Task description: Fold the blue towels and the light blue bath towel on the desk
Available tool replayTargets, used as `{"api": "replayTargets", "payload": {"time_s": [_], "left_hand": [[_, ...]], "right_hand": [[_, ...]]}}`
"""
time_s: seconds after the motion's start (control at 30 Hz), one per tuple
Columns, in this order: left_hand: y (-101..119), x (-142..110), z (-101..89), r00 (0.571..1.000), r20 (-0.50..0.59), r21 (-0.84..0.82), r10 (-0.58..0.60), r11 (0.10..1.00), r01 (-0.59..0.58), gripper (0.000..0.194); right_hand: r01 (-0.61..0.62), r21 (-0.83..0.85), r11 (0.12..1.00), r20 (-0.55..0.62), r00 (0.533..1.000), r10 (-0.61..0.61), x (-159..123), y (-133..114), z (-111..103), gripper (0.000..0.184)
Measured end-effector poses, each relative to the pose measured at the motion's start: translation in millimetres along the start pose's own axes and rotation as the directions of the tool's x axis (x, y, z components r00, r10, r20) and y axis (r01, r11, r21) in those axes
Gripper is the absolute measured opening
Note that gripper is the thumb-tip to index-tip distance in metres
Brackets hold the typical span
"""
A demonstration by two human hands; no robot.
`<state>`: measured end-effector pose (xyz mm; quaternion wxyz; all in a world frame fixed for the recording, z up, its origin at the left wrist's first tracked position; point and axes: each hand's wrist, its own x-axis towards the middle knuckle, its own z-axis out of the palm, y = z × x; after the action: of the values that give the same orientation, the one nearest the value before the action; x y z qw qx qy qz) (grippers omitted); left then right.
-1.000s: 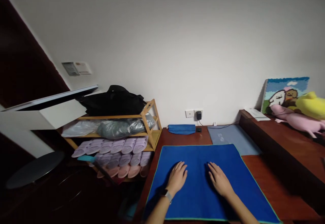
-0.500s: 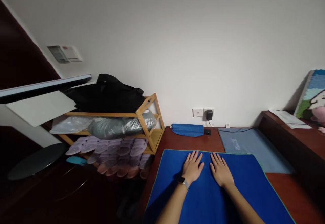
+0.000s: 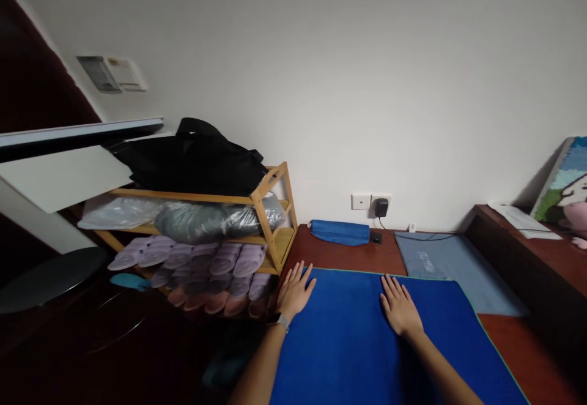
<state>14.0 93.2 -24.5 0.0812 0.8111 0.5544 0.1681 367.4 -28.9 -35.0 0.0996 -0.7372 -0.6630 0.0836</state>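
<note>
A large blue cloth (image 3: 353, 338) with a thin green edge lies spread flat on the dark red wooden table (image 3: 348, 252). My left hand (image 3: 295, 290) lies open, fingers spread, on the cloth's far left corner, a watch on its wrist. My right hand (image 3: 400, 308) rests flat and open on the cloth near its far edge, right of the middle. Neither hand holds anything.
A folded blue cloth (image 3: 340, 232) and a grey-blue mat (image 3: 454, 264) lie at the table's back by a wall socket with a plug (image 3: 380, 207). Left of the table stands a wooden rack (image 3: 270, 209) with slippers, bagged items and a black bag. A raised ledge (image 3: 518, 240) runs on the right.
My left hand has slid left across the cloth to its far left corner, away from my right hand, which stayed near the far edge. The view has tilted slightly.
</note>
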Motion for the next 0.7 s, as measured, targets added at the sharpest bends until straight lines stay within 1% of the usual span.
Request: {"api": "replayTargets", "payload": {"time_s": [0.17,0.23,0.27,0.3,0.37,0.5,0.57,0.63,0.7], "left_hand": [[3.0,4.1,-0.1,1.0,0.013,0.017,0.007,1.0,-0.007,0.06],[1.0,6.5,1.0,1.0,0.017,0.034,0.006,0.999,-0.006,0.061],[-0.4,7.7,2.2,1.0,0.014,0.039,0.007,0.999,-0.007,0.061],[-2.0,8.9,3.7,1.0,0.01,0.043,0.007,0.999,-0.008,0.061],[-5.3,11.4,7.7,1.0,0.001,0.06,0.011,0.998,-0.011,0.061],[-11.0,15.2,14.9,1.0,-0.009,0.149,0.03,0.988,-0.028,0.063],[-13.0,16.5,16.8,0.999,-0.013,0.188,0.035,0.982,-0.032,0.063],[-14.4,17.4,18.1,0.999,-0.017,0.209,0.036,0.977,-0.031,0.063],[-15.0,17.6,19.5,0.999,-0.023,0.221,0.043,0.975,-0.037,0.063]], "right_hand": [[-0.014,-0.04,0.999,0.061,0.998,0.016,0.7,-6.0,-11.4,0.065],[-0.007,-0.049,0.999,0.06,0.998,0.01,0.0,1.6,-16.4,0.066],[-0.01,-0.057,0.998,0.049,0.999,0.013,-0.9,9.5,-18.7,0.066],[-0.022,-0.069,0.997,0.036,0.999,0.025,-2.2,20.3,-21.1,0.067],[-0.075,-0.1,0.992,0.014,0.997,0.077,-6.3,49.8,-26.0,0.068],[-0.229,-0.159,0.96,0.001,0.973,0.232,-18.0,122.9,-36.1,0.068],[-0.27,-0.163,0.949,-0.004,0.962,0.273,-22.9,154.3,-38.7,0.068],[-0.273,-0.151,0.95,-0.018,0.962,0.273,-25.5,176.5,-38.0,0.068],[-0.261,-0.129,0.957,-0.042,0.965,0.258,-25.5,188.8,-35.5,0.068]]}}
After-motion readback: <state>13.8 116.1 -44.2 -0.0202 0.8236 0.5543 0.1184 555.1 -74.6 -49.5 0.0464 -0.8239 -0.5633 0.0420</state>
